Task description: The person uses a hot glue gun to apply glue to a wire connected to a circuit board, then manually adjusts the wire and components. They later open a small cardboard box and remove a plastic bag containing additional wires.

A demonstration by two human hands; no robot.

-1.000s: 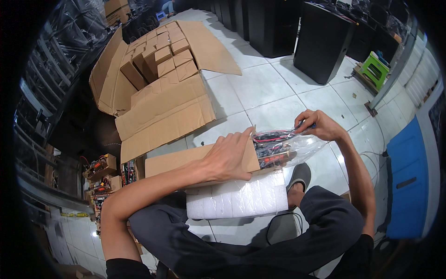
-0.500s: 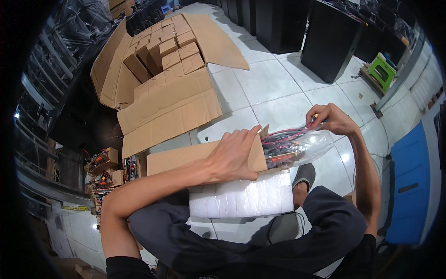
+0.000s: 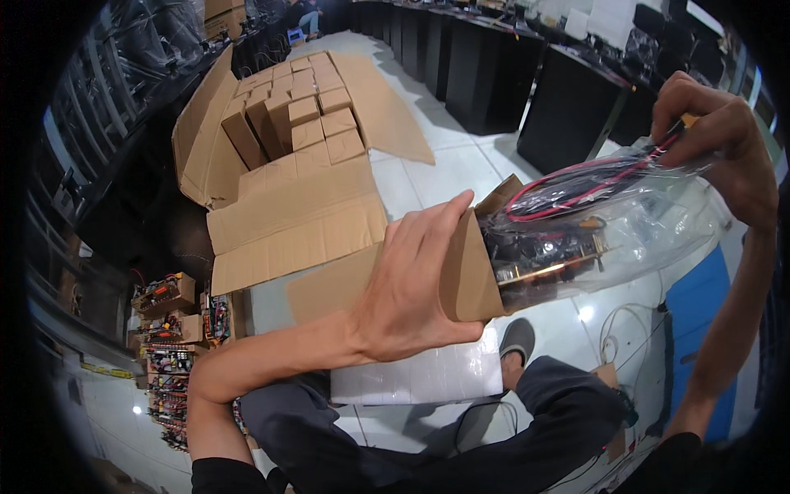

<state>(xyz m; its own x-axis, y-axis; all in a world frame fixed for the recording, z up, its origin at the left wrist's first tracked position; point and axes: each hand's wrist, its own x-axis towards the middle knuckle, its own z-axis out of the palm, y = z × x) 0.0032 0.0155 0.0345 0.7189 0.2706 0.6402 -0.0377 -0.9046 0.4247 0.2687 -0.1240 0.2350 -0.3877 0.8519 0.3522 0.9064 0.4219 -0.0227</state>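
Note:
My left hand (image 3: 415, 276) is closed around a long brown cardboard box (image 3: 471, 276), thumb below and fingers over the top, near its open end. A clear plastic bag (image 3: 658, 222) sticks out of that end. Inside it show a circuit board (image 3: 551, 270) and a loop of red and black wires (image 3: 568, 185). At the upper right my right hand (image 3: 716, 136) pinches the bag's far end together with the wires; a small yellow piece shows by the fingers. Beneath the box lies a white foam block (image 3: 420, 375) above my lap. The bag's inner end is hidden in the box.
A large open carton (image 3: 300, 193) packed with smaller boxes stands ahead on the left. Stacked circuit boards (image 3: 173, 358) lie at the left. Black cabinets (image 3: 568, 107) line the far right, a blue panel (image 3: 699, 329) is at the right, and a person (image 3: 309, 20) sits far back.
My right hand has moved up and right, drawing more of the bag, wires and board out of the box. The box's open end has lifted slightly in my left hand.

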